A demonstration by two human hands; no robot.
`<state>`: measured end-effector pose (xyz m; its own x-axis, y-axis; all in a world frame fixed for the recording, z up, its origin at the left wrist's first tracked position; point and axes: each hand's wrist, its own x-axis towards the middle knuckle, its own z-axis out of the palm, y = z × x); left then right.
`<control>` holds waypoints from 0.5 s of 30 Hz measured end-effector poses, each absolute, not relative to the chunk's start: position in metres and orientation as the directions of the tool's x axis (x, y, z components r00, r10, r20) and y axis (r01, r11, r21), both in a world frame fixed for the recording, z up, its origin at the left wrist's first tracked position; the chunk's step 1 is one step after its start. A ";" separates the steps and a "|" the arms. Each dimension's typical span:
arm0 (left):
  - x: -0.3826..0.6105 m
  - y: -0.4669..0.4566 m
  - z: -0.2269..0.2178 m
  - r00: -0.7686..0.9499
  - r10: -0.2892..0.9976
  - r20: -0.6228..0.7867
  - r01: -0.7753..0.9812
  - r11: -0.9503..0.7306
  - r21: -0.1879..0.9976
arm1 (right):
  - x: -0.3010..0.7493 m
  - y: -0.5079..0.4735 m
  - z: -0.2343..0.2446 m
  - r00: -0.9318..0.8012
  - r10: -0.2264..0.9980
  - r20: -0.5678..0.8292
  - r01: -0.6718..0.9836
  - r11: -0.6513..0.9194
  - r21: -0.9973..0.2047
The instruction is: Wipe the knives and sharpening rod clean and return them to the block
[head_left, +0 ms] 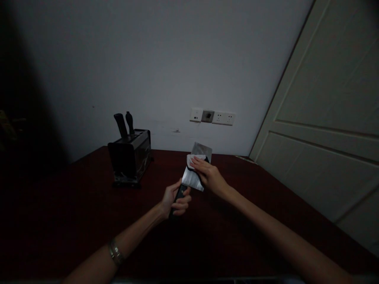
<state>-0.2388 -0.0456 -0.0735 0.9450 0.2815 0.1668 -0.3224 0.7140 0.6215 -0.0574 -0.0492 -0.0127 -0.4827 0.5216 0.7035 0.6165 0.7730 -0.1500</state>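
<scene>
A cleaver [192, 179] with a wide metal blade and a black handle is held up over the table, blade pointing away from me. My left hand [176, 199] is closed round its handle. Across the middle of the blade lies a white cloth [194, 161] with a dark edge. My right hand [211, 175] presses this cloth against the flat of the blade, fingers over it and pointing left. The blade's far end and the part nearest the handle show on either side of the cloth. Part of the handle is hidden by my left fingers.
A dark knife block [128, 156] with two black-handled tools [121, 125] upright in it stands on the left of the dark red table [89, 221]. Behind are a pale wall and several sockets [223, 118]. A light panelled door [325, 130] rises at the right.
</scene>
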 end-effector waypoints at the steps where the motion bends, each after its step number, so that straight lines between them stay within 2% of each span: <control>1: -0.239 -0.045 -0.074 0.943 0.287 0.167 -0.327 0.715 0.618 | -0.059 -0.054 -0.015 -0.536 0.512 0.671 0.589 0.797 -0.138; 4: -0.239 -0.043 -0.076 0.938 0.300 0.171 -0.340 0.715 0.611 | -0.064 -0.071 -0.023 -0.664 0.484 0.570 0.517 0.848 -0.117; 6: -0.239 -0.044 -0.076 0.940 0.298 0.167 -0.335 0.709 0.621 | -0.065 -0.076 -0.025 -0.684 0.480 0.549 0.517 0.850 -0.099; 10: -0.237 -0.047 -0.075 0.953 0.267 0.147 -0.296 0.702 0.648 | -0.062 -0.064 -0.015 -0.627 0.489 0.606 0.579 0.813 -0.056; 15: -0.238 -0.047 -0.075 0.942 0.293 0.167 -0.329 0.691 0.644 | -0.062 -0.035 0.002 -0.535 0.498 0.682 0.633 0.771 -0.067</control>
<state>-0.2376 -0.0470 -0.0749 0.9416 0.2927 0.1667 -0.3288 0.6912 0.6436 -0.0622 -0.0346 0.0024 -0.5355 0.4981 0.6820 0.6328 0.7715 -0.0666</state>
